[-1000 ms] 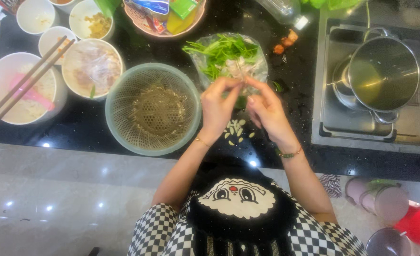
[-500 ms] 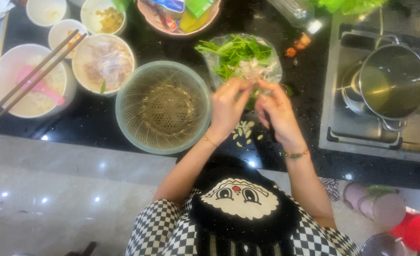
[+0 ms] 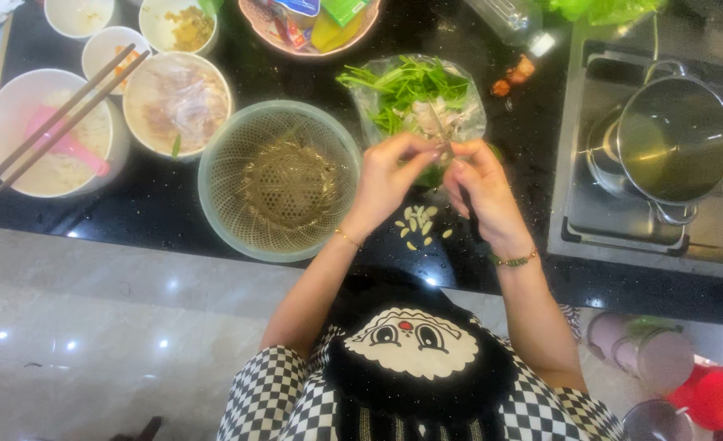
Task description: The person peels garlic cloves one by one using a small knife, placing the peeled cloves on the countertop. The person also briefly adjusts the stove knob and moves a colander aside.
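Note:
My left hand (image 3: 387, 175) and my right hand (image 3: 482, 192) meet fingertip to fingertip over the black counter, pinching a thin pale-green herb stalk (image 3: 438, 129) between them. The stalk runs up toward a clear bag of leafy greens (image 3: 410, 90) lying just beyond my hands. Small pale cut pieces (image 3: 421, 224) lie scattered on the counter under my wrists. A round pale-green strainer basket (image 3: 280, 180) stands just left of my left hand.
A bowl of shredded food (image 3: 177, 102), a white bowl with chopsticks and a pink spoon (image 3: 47, 135) and smaller bowls (image 3: 116, 45) sit at the left. A steel pot (image 3: 671, 139) stands on the stove at the right. A dish of packets (image 3: 308, 20) is behind.
My hands have stayed together over the same spot, working at the stalk. The view has shifted slightly.

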